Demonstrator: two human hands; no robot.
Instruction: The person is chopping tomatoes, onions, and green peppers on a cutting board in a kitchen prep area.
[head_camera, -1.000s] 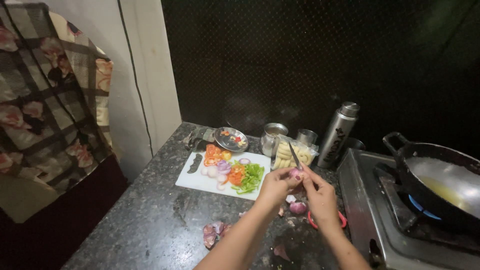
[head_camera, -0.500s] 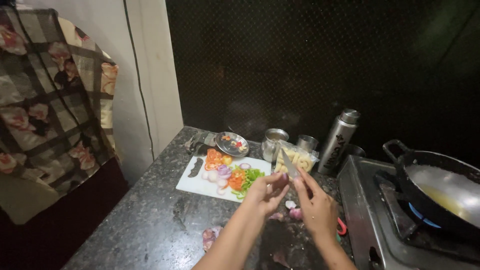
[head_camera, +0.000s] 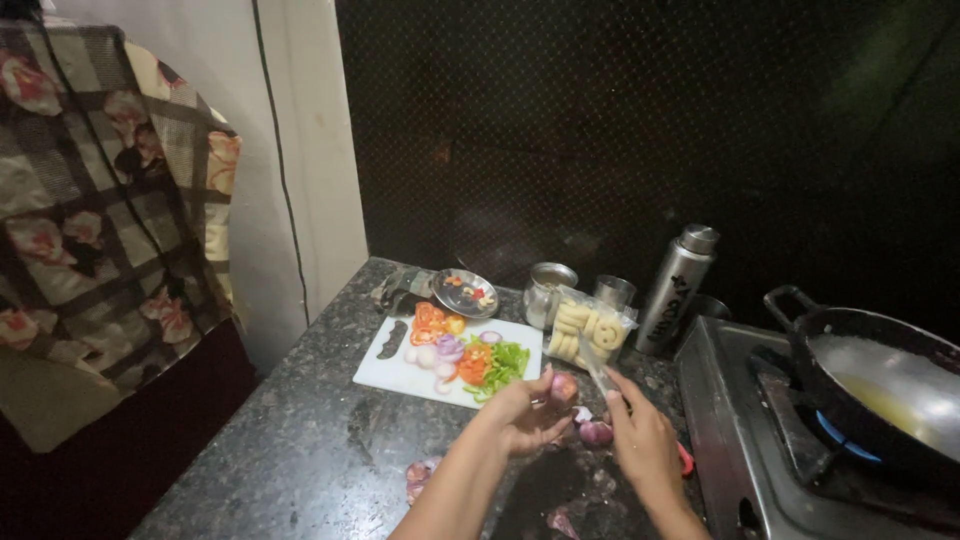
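2 hands over the dark granite surface (head_camera: 300, 450): left hand (head_camera: 525, 415) grasps a small purple onion (head_camera: 563, 386) at its fingertips; right hand (head_camera: 640, 440) grips a knife (head_camera: 598, 372), blade toward the onion. Just behind: white cutting board (head_camera: 400, 372) with chopped vegetables. Right: pan (head_camera: 880, 390) on stove (head_camera: 740, 440).

left hand (head_camera: 525, 418) around a small onion (head_camera: 563, 387), right hand (head_camera: 640, 440) with a knife (head_camera: 598, 370), above dark granite counter (head_camera: 300, 450)
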